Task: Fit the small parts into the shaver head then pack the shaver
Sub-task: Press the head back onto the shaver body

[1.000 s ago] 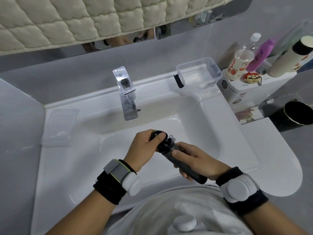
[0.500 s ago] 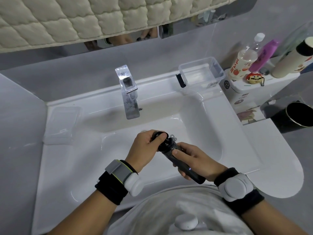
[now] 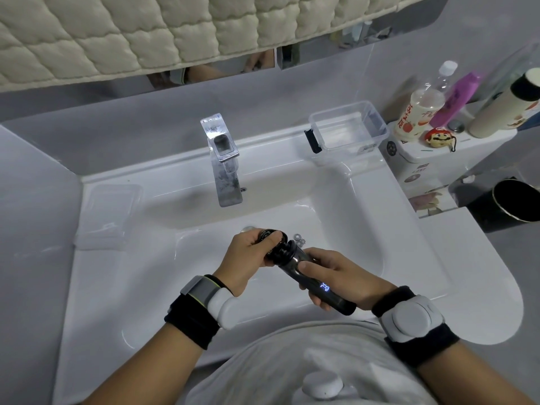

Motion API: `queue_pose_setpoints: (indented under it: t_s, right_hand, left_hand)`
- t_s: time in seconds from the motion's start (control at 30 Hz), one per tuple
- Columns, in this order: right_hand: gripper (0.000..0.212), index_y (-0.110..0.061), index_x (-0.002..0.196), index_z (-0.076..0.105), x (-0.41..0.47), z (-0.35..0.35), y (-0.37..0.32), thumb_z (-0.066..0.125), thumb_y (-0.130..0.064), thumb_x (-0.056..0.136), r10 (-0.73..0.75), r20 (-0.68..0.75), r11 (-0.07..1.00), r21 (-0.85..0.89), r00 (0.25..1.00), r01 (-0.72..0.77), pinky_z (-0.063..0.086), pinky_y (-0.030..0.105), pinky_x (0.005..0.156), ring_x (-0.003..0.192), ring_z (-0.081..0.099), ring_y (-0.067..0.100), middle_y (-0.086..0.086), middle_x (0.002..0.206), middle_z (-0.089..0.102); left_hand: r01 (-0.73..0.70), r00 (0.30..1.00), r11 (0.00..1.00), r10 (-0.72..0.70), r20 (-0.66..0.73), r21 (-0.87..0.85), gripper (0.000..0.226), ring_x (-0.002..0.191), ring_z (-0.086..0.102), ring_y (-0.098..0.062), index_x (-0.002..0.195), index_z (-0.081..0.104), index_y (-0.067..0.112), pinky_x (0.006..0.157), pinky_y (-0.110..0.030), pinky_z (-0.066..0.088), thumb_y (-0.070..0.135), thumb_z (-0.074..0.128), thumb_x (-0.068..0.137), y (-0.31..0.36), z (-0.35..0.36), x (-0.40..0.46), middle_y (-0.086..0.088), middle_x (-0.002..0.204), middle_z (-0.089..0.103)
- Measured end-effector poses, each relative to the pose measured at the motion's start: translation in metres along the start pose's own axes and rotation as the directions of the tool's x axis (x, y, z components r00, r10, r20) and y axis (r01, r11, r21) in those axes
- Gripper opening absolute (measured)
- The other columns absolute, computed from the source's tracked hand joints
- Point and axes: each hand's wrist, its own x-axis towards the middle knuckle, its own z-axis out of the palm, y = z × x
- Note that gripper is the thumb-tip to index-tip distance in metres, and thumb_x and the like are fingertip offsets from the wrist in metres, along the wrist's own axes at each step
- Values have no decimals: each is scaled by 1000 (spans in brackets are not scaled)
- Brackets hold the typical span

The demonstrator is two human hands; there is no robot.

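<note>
The left hand (image 3: 248, 255) is lifting the shaver head (image 3: 270, 239) clear of the shaver (image 3: 314, 280), opening a gap where the two were joined a second ago. A blue display is now glowing on the body, which the right hand (image 3: 347, 277) is holding.

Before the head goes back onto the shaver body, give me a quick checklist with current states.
1. Shaver body gripped by right hand: ok.
2. Shaver head held in left hand: ok.
3. Head closed onto body: not ok, it is tilted open.
4. All small parts fitted: not ok, small parts lie loose in the sink basin.
5. Clear box open for packing: ok.
6. Shaver switched off: cannot tell; its display is lit.
</note>
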Motion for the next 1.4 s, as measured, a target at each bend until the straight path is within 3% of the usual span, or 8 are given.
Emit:
queue_pose_setpoints:
  t_s: [0.2, 0.4, 0.53, 0.67, 0.77, 0.9, 1.07, 1.4]
  right_hand:
    - [24, -9, 113, 59, -1, 1, -6, 58, -29, 101, 85, -20, 996, -1, 996, -85, 49, 28, 41, 48, 61, 27, 14, 84, 68]
    - [30, -7, 120, 53, 1, 0, -19, 56, -28, 99, 205, -19, 979, 10, 978, -205, 54, 32, 45, 53, 65, 34, 17, 84, 71]
    - [48, -13, 124, 47, -1, -5, -26, 61, -22, 79, 234, -15, 972, 27, 972, -233, 57, 36, 55, 65, 70, 41, 24, 103, 70]
    - [41, -10, 116, 56, -1, -10, -26, 64, -12, 76, 72, -133, 997, 47, 988, -67, 62, 41, 68, 75, 74, 41, 20, 120, 61]
    - [25, -10, 105, 62, -2, -10, -25, 64, -2, 82, -98, -271, 995, -42, 957, 90, 63, 47, 80, 77, 76, 36, 14, 113, 67]
    - [25, -20, 104, 63, -1, -6, -27, 65, -2, 87, -266, -380, 956, -223, 886, 191, 62, 40, 82, 74, 77, 25, 9, 107, 69]
    - [28, -29, 108, 62, 0, 2, -26, 68, -9, 89, -329, -363, 925, -311, 872, 219, 60, 42, 85, 76, 76, 20, 1, 101, 71]
    - [29, -33, 110, 60, 4, 7, -21, 68, -13, 91, -365, -354, 900, -371, 861, 229, 59, 33, 82, 77, 74, 14, -3, 92, 73]
  left_hand:
    - [57, 998, 994, -54, 41, -90, 22, 96, 64, -23, 111, 70, 12, 71, -31, 53, 21, 61, 94, -10, 0, 1, 7, 94, 68]
    - [170, 984, 967, -157, 83, -190, 22, 92, 62, -22, 110, 68, 15, 76, -32, 54, 27, 54, 98, -14, 5, -2, -6, 102, 68]
    - [230, 973, 937, -213, 92, -263, 28, 88, 63, -21, 111, 66, 15, 72, -28, 53, 32, 46, 101, -16, 5, 0, -6, 99, 69]
    - [277, 960, 894, -273, 62, -351, 34, 88, 63, -21, 118, 63, 15, 76, -30, 51, 37, 42, 102, -18, 2, 2, -8, 105, 68]
    - [286, 953, 864, -303, 26, -414, 33, 88, 67, -26, 112, 65, 15, 82, -33, 52, 37, 43, 102, -20, -1, 3, -11, 106, 69]
    - [308, 938, 846, -346, -9, -435, 33, 86, 70, -32, 108, 66, 16, 80, -35, 55, 41, 45, 100, -22, 0, 4, -18, 108, 69]
    - [312, 935, 857, -353, -26, -409, 47, 95, 68, -35, 122, 62, 17, 75, -33, 54, 51, 40, 98, -22, 4, 3, -19, 117, 67]
    - [276, 952, 906, -304, -40, -322, 54, 92, 63, -32, 128, 55, 15, 88, -37, 51, 55, 35, 98, -21, 11, 2, -19, 123, 64]
